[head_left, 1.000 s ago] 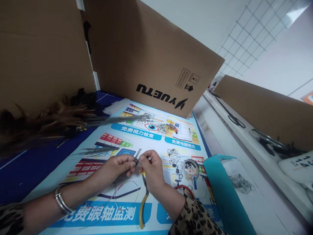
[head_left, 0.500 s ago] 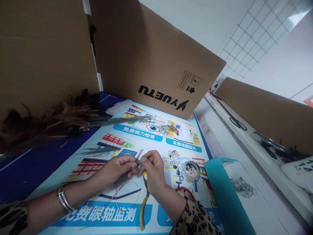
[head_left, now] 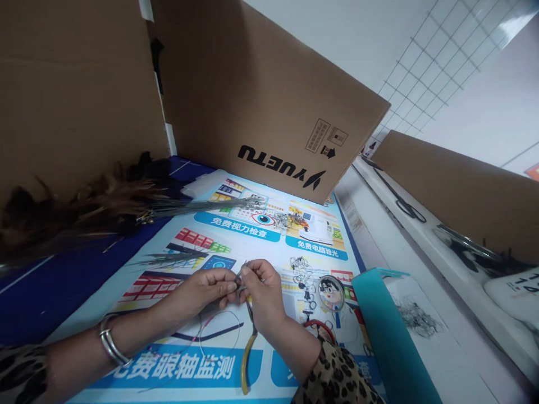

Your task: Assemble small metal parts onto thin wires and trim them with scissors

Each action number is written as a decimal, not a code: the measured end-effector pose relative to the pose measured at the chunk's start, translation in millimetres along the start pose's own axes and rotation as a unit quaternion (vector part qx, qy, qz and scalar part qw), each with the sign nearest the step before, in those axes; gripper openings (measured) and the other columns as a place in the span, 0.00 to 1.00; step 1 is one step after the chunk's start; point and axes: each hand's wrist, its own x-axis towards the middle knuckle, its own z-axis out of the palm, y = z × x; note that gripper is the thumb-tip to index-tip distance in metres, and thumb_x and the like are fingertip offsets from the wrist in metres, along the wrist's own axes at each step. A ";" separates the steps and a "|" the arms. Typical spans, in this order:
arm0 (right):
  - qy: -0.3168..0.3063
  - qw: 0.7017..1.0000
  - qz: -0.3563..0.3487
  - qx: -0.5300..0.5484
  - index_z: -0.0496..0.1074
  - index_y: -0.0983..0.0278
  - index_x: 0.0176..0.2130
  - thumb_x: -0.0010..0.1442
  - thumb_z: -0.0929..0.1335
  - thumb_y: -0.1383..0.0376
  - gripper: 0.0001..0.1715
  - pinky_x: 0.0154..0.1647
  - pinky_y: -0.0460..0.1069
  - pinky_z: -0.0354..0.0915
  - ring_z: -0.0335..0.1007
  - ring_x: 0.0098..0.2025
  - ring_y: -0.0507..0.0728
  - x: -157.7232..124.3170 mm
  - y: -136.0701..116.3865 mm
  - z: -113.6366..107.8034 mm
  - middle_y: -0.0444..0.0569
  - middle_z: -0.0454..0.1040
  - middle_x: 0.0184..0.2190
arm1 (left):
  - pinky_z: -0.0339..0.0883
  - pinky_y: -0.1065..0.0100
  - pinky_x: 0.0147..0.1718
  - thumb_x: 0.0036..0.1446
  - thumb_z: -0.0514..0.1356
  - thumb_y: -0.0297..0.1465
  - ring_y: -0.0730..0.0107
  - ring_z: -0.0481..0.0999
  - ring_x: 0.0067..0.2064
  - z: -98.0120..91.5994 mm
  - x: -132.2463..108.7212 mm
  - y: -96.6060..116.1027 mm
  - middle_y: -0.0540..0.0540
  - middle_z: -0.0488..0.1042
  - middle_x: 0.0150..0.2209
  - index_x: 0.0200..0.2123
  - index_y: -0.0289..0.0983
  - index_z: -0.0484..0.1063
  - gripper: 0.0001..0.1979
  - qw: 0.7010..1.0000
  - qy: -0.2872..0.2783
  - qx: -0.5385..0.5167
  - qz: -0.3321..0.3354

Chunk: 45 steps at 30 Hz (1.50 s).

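Observation:
My left hand (head_left: 214,287) pinches the lower part of some thin dark wires (head_left: 238,276) over the middle of the printed sheet. Touching the same wires from the right, my right hand (head_left: 263,292) has its fingertips closed near their upper ends. Yellow-handled pliers (head_left: 247,359) hang down below my right hand; their upper end is partly hidden by the fingers. A thin wire loop (head_left: 239,331) with pinkish bits lies on the sheet beneath my hands. Left of them rests a small bundle of thin grey strips (head_left: 174,258).
Cardboard panels (head_left: 269,95) stand behind. Dark feathers (head_left: 84,207) and long wires (head_left: 202,206) lie at the back left. Right of my hands are small wire pieces (head_left: 300,269), a round cartoon tin (head_left: 331,293), a red-handled tool (head_left: 320,325) and a teal box (head_left: 389,336).
My right fingertips have moved up and left onto the upper ends of the wires, which stood uncovered before. My left hand has hardly moved.

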 end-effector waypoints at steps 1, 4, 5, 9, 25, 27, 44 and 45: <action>0.000 1.000 -0.001 0.000 0.69 0.64 0.32 0.55 0.74 0.56 0.16 0.17 0.42 0.57 0.62 0.17 0.46 0.1 0.1 0.0 0.39 0.71 0.23 | 0.51 0.73 0.18 0.52 0.68 0.45 0.77 0.64 0.21 -0.4 -0.1 -0.2 0.45 0.76 0.25 0.28 0.33 0.77 0.19 1.000 0.000 0.003 -0.001; 0.000 1.000 0.001 0.004 0.68 0.63 0.32 0.55 0.74 0.55 0.17 0.18 0.42 0.58 0.62 0.16 0.46 0.5 0.6 -0.2 0.39 0.71 0.24 | 0.52 0.73 0.18 0.53 0.68 0.44 0.76 0.63 0.21 -0.3 -0.8 0.9 0.45 0.76 0.25 0.29 0.33 0.77 0.18 1.000 -0.001 0.010 0.000; -0.001 1.000 0.000 0.004 0.68 0.63 0.32 0.55 0.74 0.55 0.17 0.18 0.43 0.59 0.63 0.17 0.46 0.6 0.8 -0.3 0.39 0.71 0.24 | 0.52 0.73 0.19 0.54 0.67 0.44 0.76 0.64 0.21 0.3 -1.1 1.8 0.45 0.76 0.26 0.29 0.33 0.77 0.17 1.000 0.000 0.010 0.001; -0.003 1.000 -0.005 0.001 0.68 0.62 0.32 0.55 0.74 0.53 0.18 0.19 0.43 0.60 0.63 0.17 0.47 0.6 1.6 -0.9 0.39 0.71 0.24 | 0.53 0.73 0.20 0.53 0.68 0.43 0.76 0.64 0.22 3.5 -1.7 5.6 0.45 0.76 0.26 0.27 0.33 0.76 0.17 1.000 0.000 -0.001 0.009; -0.001 1.000 -0.011 -0.003 0.67 0.63 0.32 0.56 0.72 0.56 0.14 0.19 0.43 0.60 0.64 0.17 0.47 0.8 0.3 0.2 0.39 0.72 0.25 | 0.59 0.72 0.25 0.56 0.66 0.42 0.73 0.67 0.26 3.8 -0.4 5.7 0.45 0.76 0.28 0.26 0.34 0.75 0.16 1.000 0.006 0.012 0.027; 0.002 1.000 -0.012 0.000 0.67 0.63 0.32 0.57 0.72 0.56 0.15 0.19 0.43 0.59 0.63 0.17 0.47 0.8 1.1 0.0 0.39 0.72 0.25 | 0.58 0.72 0.25 0.56 0.66 0.41 0.74 0.66 0.26 2.9 -0.5 5.5 0.46 0.76 0.27 0.27 0.34 0.75 0.15 1.000 0.006 0.011 0.024; 0.017 1.000 -0.018 -0.007 0.67 0.63 0.32 0.57 0.72 0.59 0.12 0.20 0.43 0.59 0.63 0.17 0.46 -0.2 0.4 1.8 0.37 0.69 0.25 | 0.56 0.72 0.26 0.53 0.67 0.45 0.75 0.65 0.24 4.7 -2.3 9.9 0.48 0.76 0.27 0.32 0.35 0.72 0.18 0.999 0.026 0.022 0.025; 0.018 1.000 -0.018 -0.008 0.67 0.63 0.32 0.56 0.72 0.59 0.12 0.20 0.43 0.58 0.63 0.17 0.47 -0.2 0.5 1.8 0.37 0.68 0.25 | 0.56 0.72 0.26 0.53 0.67 0.45 0.75 0.65 0.25 4.7 -2.3 10.0 0.48 0.76 0.27 0.32 0.35 0.72 0.18 0.999 0.025 0.020 0.026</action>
